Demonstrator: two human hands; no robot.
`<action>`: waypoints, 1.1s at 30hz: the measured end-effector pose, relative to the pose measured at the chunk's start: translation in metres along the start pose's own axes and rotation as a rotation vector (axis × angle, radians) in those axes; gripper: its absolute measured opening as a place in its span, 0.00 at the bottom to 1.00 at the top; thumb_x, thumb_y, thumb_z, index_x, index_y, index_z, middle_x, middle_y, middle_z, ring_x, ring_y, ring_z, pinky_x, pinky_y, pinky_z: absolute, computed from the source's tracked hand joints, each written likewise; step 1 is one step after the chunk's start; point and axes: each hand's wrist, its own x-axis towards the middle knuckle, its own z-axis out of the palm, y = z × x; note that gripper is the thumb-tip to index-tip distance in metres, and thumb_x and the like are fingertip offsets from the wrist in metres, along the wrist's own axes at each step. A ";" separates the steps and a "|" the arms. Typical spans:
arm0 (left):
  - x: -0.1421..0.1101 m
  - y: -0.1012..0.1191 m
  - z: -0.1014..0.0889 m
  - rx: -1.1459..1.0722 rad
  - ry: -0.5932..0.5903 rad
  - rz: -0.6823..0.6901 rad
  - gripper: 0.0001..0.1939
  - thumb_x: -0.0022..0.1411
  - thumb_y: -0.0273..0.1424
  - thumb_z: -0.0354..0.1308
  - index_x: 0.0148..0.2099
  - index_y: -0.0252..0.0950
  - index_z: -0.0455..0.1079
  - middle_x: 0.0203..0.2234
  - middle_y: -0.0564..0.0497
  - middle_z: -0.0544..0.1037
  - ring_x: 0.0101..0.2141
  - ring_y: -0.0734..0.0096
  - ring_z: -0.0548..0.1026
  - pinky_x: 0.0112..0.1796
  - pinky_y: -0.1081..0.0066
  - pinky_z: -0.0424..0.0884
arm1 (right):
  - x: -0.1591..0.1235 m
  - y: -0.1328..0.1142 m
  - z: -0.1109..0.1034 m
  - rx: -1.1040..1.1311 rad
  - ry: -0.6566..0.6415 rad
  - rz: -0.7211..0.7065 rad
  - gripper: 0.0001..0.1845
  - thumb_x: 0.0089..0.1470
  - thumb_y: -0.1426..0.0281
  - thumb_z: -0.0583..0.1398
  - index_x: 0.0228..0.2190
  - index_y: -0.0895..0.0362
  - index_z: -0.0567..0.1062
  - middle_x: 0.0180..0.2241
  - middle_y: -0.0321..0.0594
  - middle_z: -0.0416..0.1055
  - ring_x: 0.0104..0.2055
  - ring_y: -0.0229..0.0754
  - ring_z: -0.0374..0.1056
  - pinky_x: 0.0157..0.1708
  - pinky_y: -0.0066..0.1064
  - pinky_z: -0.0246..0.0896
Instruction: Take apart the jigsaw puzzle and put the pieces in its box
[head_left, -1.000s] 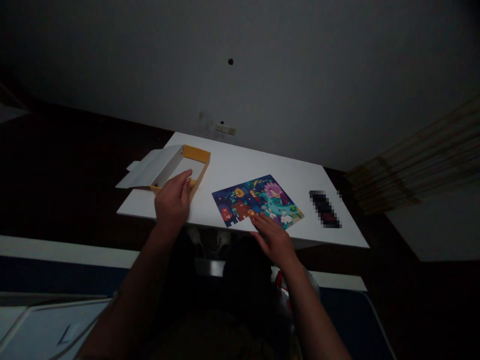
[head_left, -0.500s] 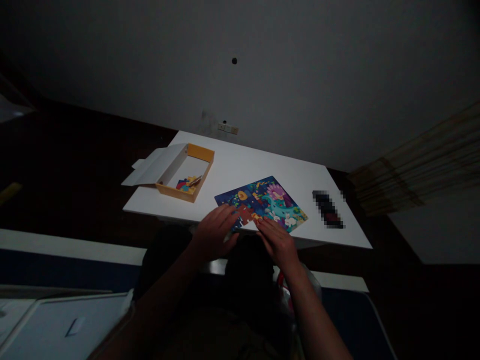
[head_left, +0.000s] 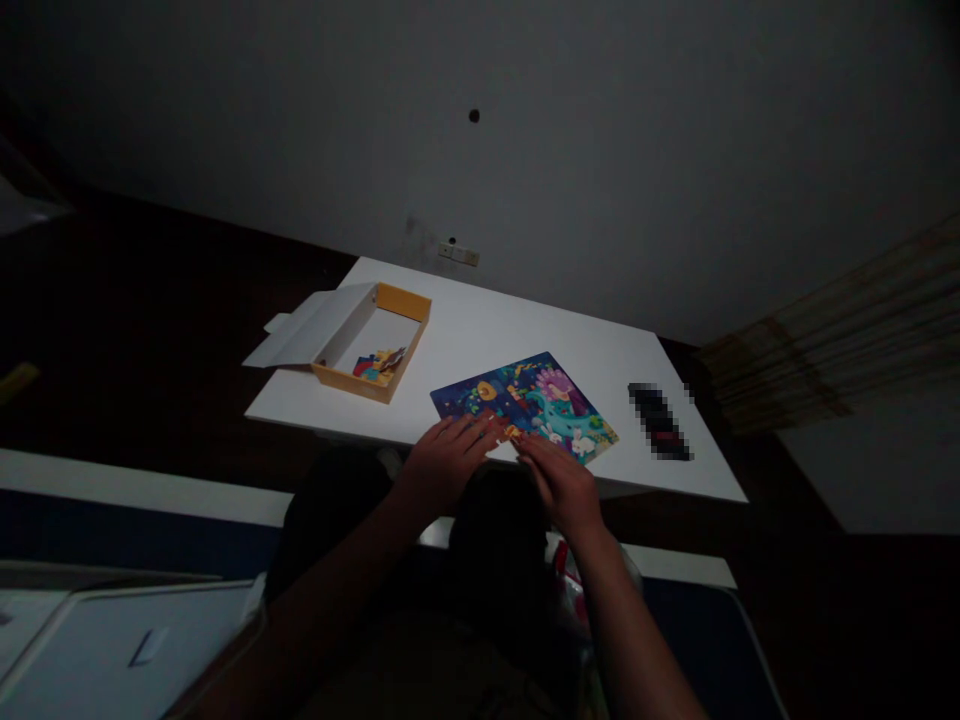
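Left hand and right hand flat, fingers spread, pressing puzzle near edge; bare table beyond.

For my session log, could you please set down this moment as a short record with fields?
setting: dim room, white table against a wall
left hand: flat on the near left edge of the jigsaw puzzle
right hand: fingertips on the puzzle's near edge
puzzle: colourful, mostly assembled, lying flat
box: yellow, open, a few loose pieces inside
other: dark blurred object right of the puzzle
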 end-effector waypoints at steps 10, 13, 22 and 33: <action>0.024 -0.003 -0.007 -0.022 -0.037 -0.047 0.22 0.79 0.28 0.56 0.71 0.41 0.74 0.63 0.44 0.83 0.50 0.57 0.85 0.45 0.59 0.81 | 0.020 -0.007 0.006 -0.018 0.025 0.085 0.17 0.77 0.65 0.57 0.58 0.50 0.83 0.53 0.48 0.85 0.53 0.53 0.83 0.55 0.46 0.81; 0.028 -0.002 -0.005 -0.150 0.025 -0.129 0.18 0.81 0.31 0.56 0.66 0.41 0.78 0.56 0.46 0.87 0.48 0.60 0.86 0.46 0.61 0.83 | 0.024 -0.010 0.007 -0.036 0.057 0.150 0.18 0.77 0.62 0.57 0.56 0.52 0.83 0.51 0.49 0.86 0.50 0.54 0.84 0.49 0.45 0.81; 0.024 -0.047 -0.067 -0.226 0.463 -0.352 0.16 0.82 0.36 0.53 0.58 0.38 0.81 0.50 0.44 0.88 0.51 0.59 0.85 0.54 0.57 0.80 | 0.043 -0.016 0.001 0.019 0.103 0.239 0.19 0.76 0.59 0.57 0.55 0.52 0.84 0.51 0.47 0.87 0.48 0.55 0.85 0.47 0.43 0.82; -0.009 -0.100 -0.090 0.092 0.393 -0.458 0.24 0.75 0.37 0.61 0.67 0.32 0.75 0.60 0.35 0.82 0.61 0.45 0.76 0.61 0.47 0.71 | 0.103 -0.041 0.017 -0.023 -0.184 0.150 0.20 0.75 0.63 0.54 0.57 0.53 0.83 0.53 0.51 0.85 0.52 0.57 0.83 0.52 0.46 0.77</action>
